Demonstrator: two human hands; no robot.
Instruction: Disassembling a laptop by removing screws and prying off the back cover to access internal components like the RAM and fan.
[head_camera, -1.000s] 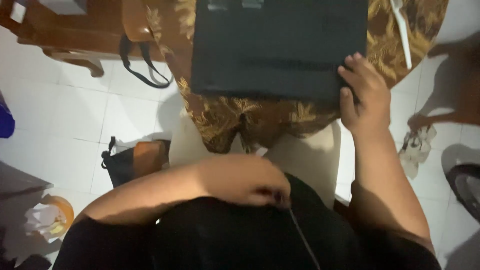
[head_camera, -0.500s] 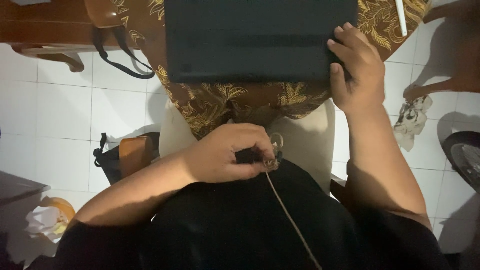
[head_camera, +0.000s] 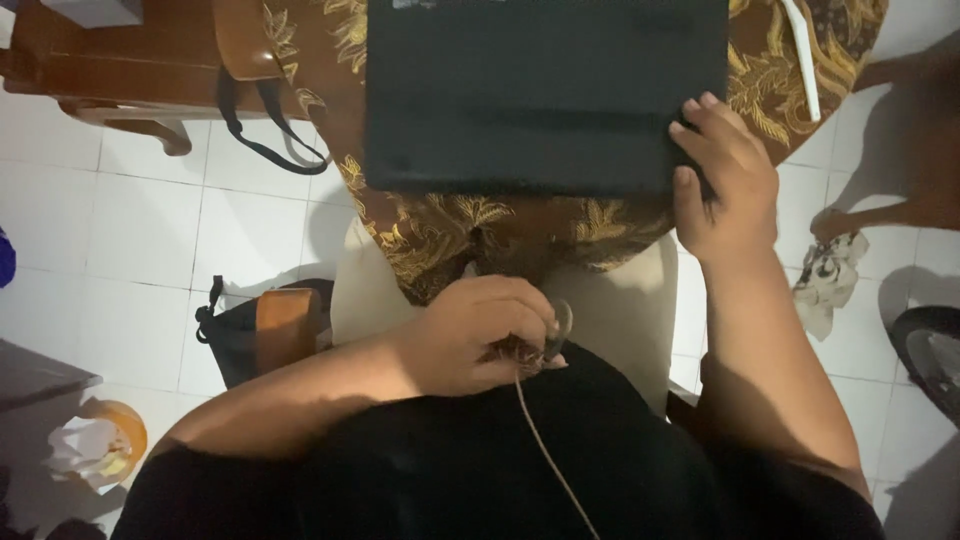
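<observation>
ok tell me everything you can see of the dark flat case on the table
The dark flat case is a matte rectangle, closed, lying flat on the gold-leaf patterned cloth. Its near edge sits by the table's edge; its top is cut off by the frame. The right hand grips its near right corner, fingers on top.

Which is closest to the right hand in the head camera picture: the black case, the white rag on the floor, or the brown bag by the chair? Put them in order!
1. Black case: the right hand grips its right edge on the table.
2. White rag: on the floor, just right of the wrist.
3. Brown bag: on the floor far across on the left.
</observation>
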